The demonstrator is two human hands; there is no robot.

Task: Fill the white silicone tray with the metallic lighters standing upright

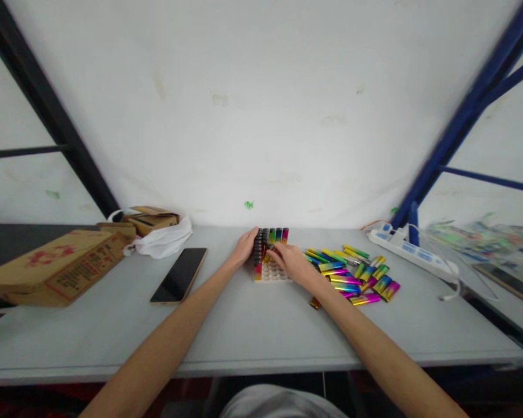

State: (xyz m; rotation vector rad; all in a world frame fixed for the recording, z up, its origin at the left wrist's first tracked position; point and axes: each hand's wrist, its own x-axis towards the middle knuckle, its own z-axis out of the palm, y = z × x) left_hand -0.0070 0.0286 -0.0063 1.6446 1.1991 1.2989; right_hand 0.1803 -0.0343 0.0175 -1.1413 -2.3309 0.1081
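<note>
A pale tray (275, 273) with rows of round holes stands mid-table. Upright lighters (257, 255) with dark tops fill its left side, and a few more with colourful bodies (279, 235) stand along its back. Against the tray's left side rests my left hand (245, 246), fingers around the outer row. My right hand (291, 261) is over the tray, its fingers pinched on a lighter (269, 247) among the holes. To the right of the tray lies a loose pile of shiny multicoloured lighters (346, 281), partly behind my right forearm.
A black phone (179, 276) lies left of the tray. Further left are a cardboard box (54, 264), a smaller open box (152, 220) and a white plastic bag (163, 239). A white power strip (414, 255) lies at the right, near a blue metal post (453, 130).
</note>
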